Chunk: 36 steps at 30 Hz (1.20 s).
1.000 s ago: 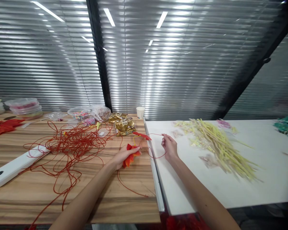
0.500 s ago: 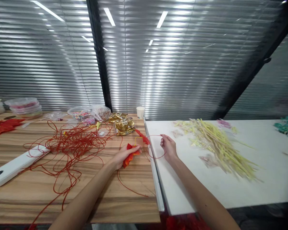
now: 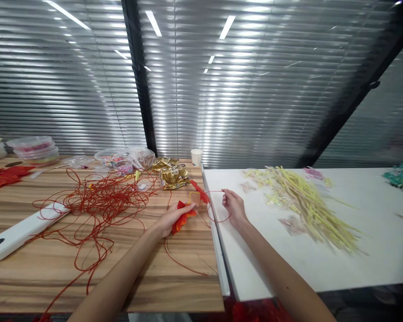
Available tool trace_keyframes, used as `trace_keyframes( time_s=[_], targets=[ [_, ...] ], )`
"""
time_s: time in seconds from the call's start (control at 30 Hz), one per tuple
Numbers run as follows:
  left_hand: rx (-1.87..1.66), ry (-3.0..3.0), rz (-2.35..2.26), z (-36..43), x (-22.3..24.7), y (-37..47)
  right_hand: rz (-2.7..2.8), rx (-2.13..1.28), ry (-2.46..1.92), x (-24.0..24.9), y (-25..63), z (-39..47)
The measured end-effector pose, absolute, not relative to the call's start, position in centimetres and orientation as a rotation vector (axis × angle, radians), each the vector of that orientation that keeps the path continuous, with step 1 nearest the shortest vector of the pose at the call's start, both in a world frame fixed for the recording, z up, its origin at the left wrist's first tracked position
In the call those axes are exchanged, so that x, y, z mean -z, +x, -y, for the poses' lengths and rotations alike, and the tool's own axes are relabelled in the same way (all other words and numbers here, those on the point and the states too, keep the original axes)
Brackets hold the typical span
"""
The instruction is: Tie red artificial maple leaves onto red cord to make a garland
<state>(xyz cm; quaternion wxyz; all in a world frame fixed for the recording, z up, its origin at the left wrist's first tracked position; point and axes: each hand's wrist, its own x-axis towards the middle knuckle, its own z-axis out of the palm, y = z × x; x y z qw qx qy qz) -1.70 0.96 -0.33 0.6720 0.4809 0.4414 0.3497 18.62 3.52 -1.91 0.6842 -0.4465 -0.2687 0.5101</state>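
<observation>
Red petals jut below left grip; right grip pinches cord.

A small speck marks the bare right forearm.

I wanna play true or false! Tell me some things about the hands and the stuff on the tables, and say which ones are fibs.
1. The left hand holds a red-and-orange piece. True.
2. The right hand holds a pair of scissors. False: its fingertips pinch a thin red string.
3. The yellow strips lie on the white table. True.
4. The big tangle of cord is blue. False: it is red.
5. The paper cup is tipped over on its side. False: it stands upright near the back of the wooden table.
</observation>
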Motion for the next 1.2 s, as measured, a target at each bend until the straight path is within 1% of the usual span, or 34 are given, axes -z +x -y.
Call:
trace_keyframes(
  time_s=[1.2],
  targets=[
    [-0.773,1.172,-1.017,-0.56,-0.25,-1.44,0.714,-1.16,-1.028,2.24,18.48,-3.46]
  ],
)
